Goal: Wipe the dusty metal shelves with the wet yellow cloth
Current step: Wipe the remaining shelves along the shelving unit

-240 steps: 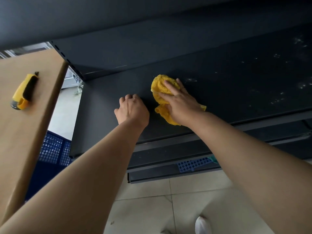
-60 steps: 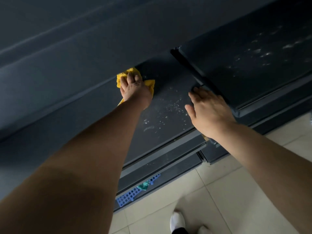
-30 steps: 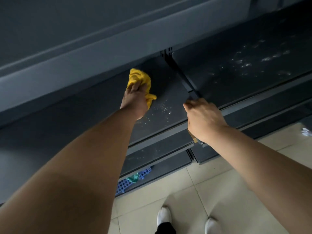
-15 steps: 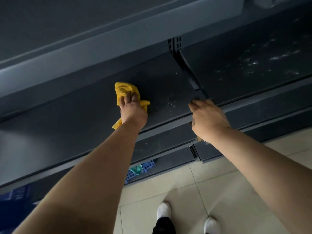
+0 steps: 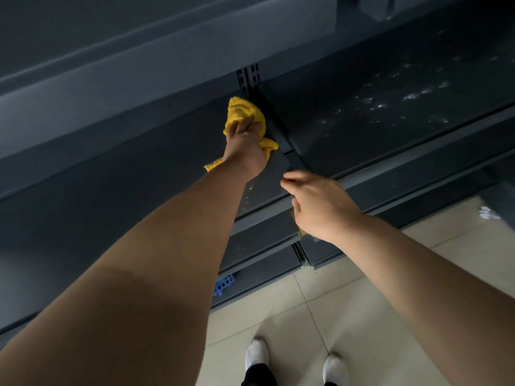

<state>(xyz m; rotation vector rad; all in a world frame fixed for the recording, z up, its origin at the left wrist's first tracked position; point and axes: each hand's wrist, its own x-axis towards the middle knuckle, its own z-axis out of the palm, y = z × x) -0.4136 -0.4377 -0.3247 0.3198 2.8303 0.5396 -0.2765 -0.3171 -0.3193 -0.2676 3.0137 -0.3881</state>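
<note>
Yellow cloth [image 5: 245, 115], bunched in the clenched left hand [image 5: 245, 147], has moved from mid-shelf [image 5: 139, 174] to the bracket [image 5: 278, 135] dividing the two shelves. Left shelf is nearly done. Beyond the bracket, dust marks [image 5: 390, 104] remain. Right hand [image 5: 320, 207], fingers loosely curled, rests at the front edge below the bracket, holding nothing visible.

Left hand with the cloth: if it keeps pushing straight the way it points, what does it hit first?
Likely the slotted upright post at the back of the shelf. The left hand and yellow cloth already sit close below it; depth is unclear.
</note>
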